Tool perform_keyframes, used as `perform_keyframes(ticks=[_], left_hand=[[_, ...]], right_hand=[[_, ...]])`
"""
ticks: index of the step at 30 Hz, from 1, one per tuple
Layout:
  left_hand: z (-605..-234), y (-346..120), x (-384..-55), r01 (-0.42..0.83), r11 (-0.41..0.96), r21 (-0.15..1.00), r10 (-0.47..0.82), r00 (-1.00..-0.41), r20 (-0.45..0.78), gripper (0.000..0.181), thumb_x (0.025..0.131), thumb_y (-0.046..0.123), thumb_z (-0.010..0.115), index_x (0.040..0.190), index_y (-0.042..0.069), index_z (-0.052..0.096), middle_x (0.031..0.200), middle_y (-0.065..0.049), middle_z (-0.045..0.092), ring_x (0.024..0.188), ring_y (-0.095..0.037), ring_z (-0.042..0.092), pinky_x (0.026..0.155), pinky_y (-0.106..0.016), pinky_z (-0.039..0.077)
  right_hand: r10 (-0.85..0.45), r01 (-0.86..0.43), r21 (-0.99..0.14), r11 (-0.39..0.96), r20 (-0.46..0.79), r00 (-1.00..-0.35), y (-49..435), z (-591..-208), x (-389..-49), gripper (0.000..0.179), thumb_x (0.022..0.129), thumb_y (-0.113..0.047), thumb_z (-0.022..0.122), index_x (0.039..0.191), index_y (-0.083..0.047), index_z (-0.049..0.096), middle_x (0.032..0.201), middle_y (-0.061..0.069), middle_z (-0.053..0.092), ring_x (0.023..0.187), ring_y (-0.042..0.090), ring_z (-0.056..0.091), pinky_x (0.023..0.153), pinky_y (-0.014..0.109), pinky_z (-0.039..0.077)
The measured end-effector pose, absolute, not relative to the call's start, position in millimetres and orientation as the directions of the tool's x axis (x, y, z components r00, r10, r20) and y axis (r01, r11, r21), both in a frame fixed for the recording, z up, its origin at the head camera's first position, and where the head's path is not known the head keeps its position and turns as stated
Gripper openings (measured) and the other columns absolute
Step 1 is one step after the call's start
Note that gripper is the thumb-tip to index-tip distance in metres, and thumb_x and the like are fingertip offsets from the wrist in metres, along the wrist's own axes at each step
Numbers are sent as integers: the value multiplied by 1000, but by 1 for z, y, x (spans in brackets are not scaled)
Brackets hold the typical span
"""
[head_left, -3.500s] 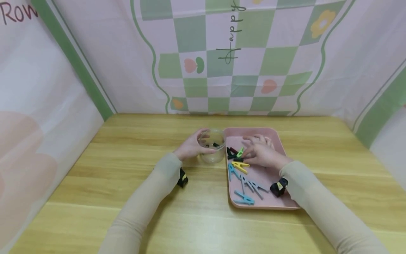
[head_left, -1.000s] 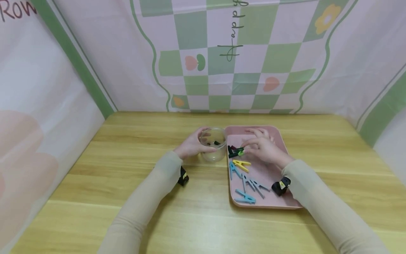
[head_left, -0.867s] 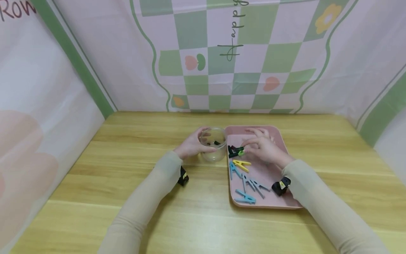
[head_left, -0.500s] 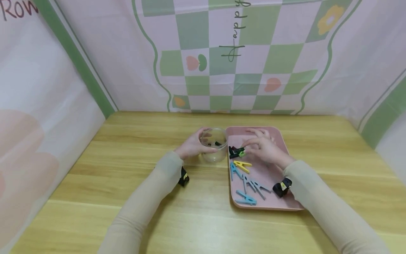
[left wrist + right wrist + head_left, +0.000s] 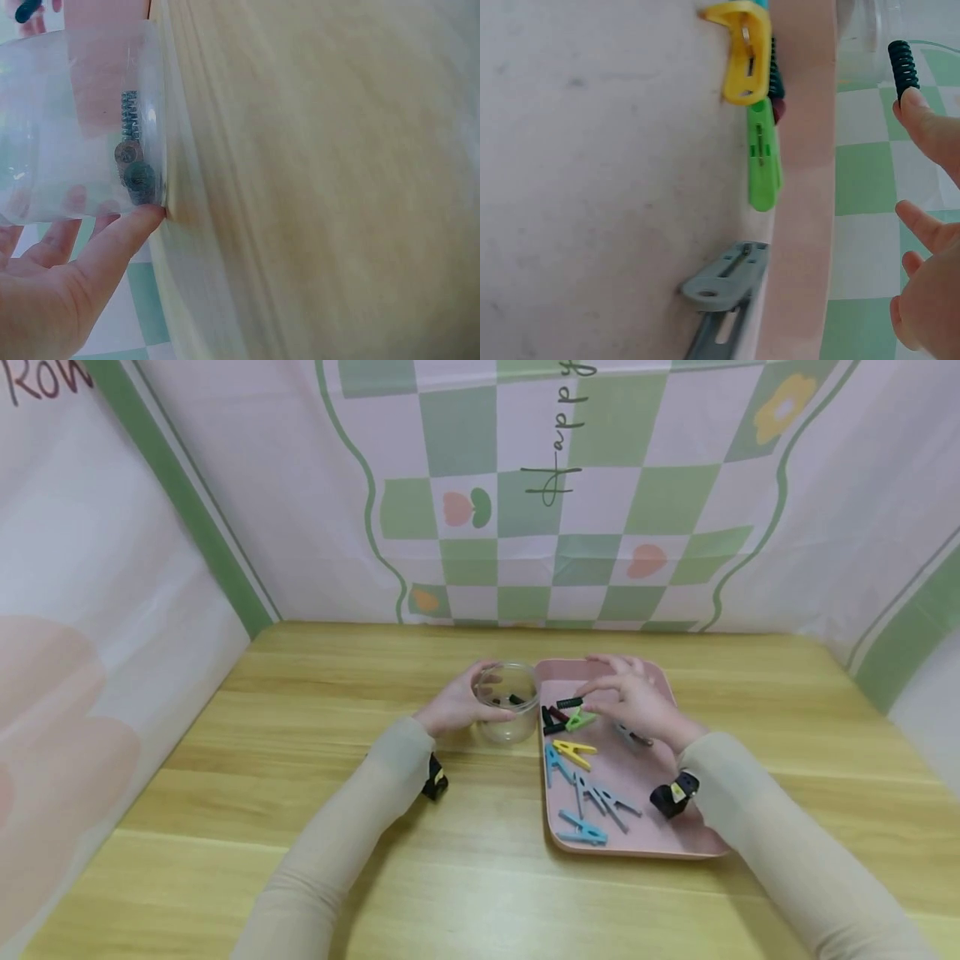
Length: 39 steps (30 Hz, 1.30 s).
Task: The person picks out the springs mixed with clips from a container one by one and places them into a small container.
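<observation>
My left hand [image 5: 456, 702] grips a clear round jar [image 5: 507, 731] on the table, thumb at the near side. Low in the jar lie a few dark ribbed screws [image 5: 130, 116]. Just above the left end of the pink tray [image 5: 690, 842], my right hand [image 5: 637, 702] pinches a dark green ribbed screw [image 5: 904, 66] between thumb and finger; its other fingers are spread. Below it in the tray are more dark screws [image 5: 553, 727], a light green clothespin [image 5: 580, 720] and a yellow clothespin [image 5: 574, 752].
Several blue and grey clothespins [image 5: 582, 828] lie along the tray's left and near part. A grey clothespin [image 5: 632, 735] sits under my right hand. The wooden table [image 5: 337, 685] ends at a patterned cloth [image 5: 585, 556] behind.
My right hand has lifted the dark green screw from the pile. The light green clothespin now lies uncovered, and a grey clothespin shows beneath the hand. My left hand still holds the jar.
</observation>
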<state>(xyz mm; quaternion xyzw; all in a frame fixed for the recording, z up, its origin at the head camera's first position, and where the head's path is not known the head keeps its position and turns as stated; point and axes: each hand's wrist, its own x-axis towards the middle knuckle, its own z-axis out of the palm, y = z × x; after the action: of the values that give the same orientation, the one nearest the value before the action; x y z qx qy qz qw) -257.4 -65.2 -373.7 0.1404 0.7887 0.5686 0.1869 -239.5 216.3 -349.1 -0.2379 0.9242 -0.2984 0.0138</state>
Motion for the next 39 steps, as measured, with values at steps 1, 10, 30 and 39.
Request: perform_keyframes(ticks=[1,10,30,39], left_hand=[[-374,-65,-257,10,315,949,433,-891,-134,89,75,13,80,147,20,29,145,-9,41,130,-30,44,108,-44,38],[-373,-64,-256,8,316,949,428,-894,-135,88,75,12,80,146,20,29,145,-9,41,130,-30,44,108,-44,38],[-374,-63,-258,-4,303,953,429,-892,-140,89,75,14,80,147,20,28,145,-10,40,132,-28,42,109,-45,37],[-373,-64,-257,-5,304,953,433,-890,-143,87,76,15,80,146,21,29,146,-10,40,134,-27,39,110,-45,35]], right_hand=[[-448,-433,-556,709,119,-886,216,-347,-240,20,87,-10,66,105,-3,70,150,21,29,135,49,13,104,72,9],[-434,-436,-535,724,137,-890,210,-330,-241,20,89,-15,65,106,-4,70,150,18,31,135,47,18,105,68,19],[-488,-462,-566,683,117,-865,178,-310,-245,22,89,-16,65,109,-7,70,154,14,25,140,42,7,106,67,17],[-480,-472,-540,697,137,-867,169,-308,-246,19,89,-14,65,106,-9,71,152,16,27,138,44,9,105,71,8]])
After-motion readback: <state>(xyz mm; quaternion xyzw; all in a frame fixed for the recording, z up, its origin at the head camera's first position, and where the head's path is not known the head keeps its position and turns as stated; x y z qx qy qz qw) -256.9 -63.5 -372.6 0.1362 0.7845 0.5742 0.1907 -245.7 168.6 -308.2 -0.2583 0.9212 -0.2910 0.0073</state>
